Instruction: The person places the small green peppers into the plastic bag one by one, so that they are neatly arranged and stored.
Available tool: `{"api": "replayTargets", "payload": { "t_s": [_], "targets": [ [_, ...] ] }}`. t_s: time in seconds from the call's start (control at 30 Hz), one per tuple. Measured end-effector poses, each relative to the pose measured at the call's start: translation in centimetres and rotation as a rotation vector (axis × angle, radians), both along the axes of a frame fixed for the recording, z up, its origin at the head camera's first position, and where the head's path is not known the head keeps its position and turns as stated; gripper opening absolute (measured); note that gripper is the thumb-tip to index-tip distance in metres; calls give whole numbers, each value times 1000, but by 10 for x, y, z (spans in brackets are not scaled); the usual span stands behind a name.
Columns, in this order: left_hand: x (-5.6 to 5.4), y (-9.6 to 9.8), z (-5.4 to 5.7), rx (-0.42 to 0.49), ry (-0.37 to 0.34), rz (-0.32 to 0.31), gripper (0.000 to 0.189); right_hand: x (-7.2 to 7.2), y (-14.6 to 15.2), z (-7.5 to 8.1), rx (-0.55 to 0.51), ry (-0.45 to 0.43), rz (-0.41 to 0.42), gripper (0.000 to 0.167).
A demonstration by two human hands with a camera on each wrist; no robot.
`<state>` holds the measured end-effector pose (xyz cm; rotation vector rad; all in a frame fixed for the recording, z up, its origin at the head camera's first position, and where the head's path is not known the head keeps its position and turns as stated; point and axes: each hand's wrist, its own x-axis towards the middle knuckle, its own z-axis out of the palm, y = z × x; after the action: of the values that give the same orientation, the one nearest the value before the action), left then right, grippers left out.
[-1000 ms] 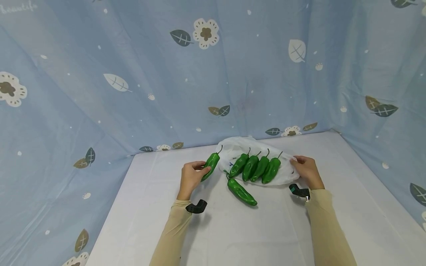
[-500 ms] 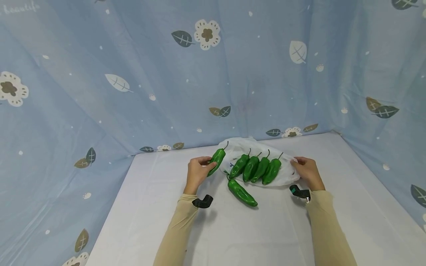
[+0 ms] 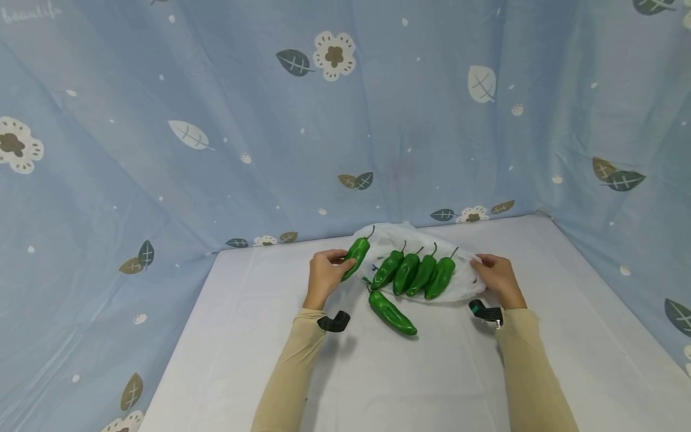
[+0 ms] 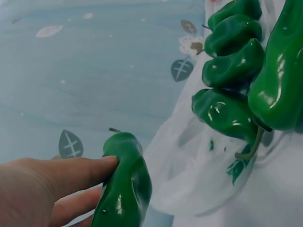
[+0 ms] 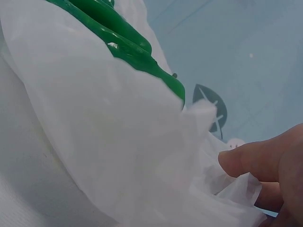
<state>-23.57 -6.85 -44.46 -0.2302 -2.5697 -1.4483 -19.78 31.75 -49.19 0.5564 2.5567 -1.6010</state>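
My left hand [image 3: 325, 275] pinches a green pepper [image 3: 357, 257] between thumb and fingers, its stem pointing up and away, above the left end of a white plastic bag [image 3: 466, 282]. In the left wrist view the thumb presses on the side of the held pepper [image 4: 124, 189]. Several green peppers [image 3: 406, 273] lie side by side on the bag. Another pepper [image 3: 393, 313] rests on the table in front of them. At the bag's right end my right hand [image 3: 499, 278] holds its edge; in the right wrist view the crumpled plastic [image 5: 239, 194] sits between thumb and fingers.
The white-covered table [image 3: 432, 384] ends at a blue patterned curtain [image 3: 270, 120] behind and at both sides. A black wrist camera mount sits on each wrist, the left one [image 3: 335, 321] and the right one [image 3: 486, 311].
My left hand has moved right and slightly farther away with its pepper, toward the bag. The right hand, the bag and the other peppers have stayed in place.
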Motion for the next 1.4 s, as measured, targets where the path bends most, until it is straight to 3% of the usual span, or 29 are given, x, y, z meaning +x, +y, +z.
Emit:
{"api": "replayTargets", "payload": {
  "t_s": [1.4],
  "targets": [
    [-18,23,-17,-19,-34,-43,32,1,-1,0,17,19,9,60]
  ]
}}
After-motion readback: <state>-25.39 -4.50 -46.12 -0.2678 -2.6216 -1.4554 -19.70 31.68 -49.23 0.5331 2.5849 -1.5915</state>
